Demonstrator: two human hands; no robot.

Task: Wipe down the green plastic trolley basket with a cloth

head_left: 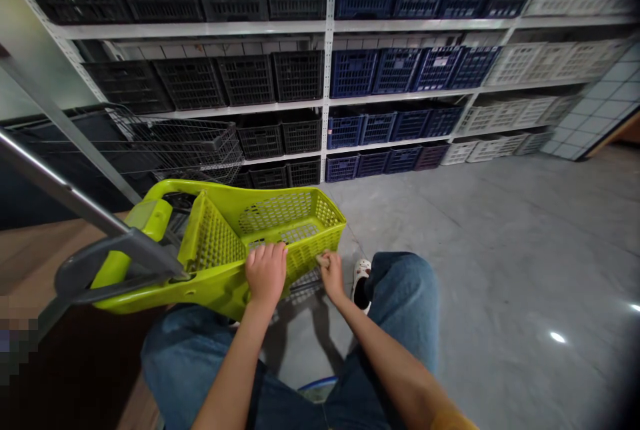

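In front of my knees stands a lime-green plastic shopping cart [220, 290] with perforated basket walls and grey metal handle bars. My left hand [267, 273] is closed over the near rim of its basket, fingers curled to the inner side. Lower and to the right, my right hand [333, 278] is at the outside of the basket wall near its front corner. Its fingers are pinched on a small beige piece [323, 261], perhaps a folded cloth; most of it is hidden. The basket looks empty where its floor shows.
White shelving [327, 70] along the wall carries rows of black crates [247, 78], blue crates [400, 71] and white crates [515, 63]. A wire shopping cart [195, 143] stands behind the green one. Grey floor [500, 250] stretches to the right; a white shoe [361, 277] is near my right hand.
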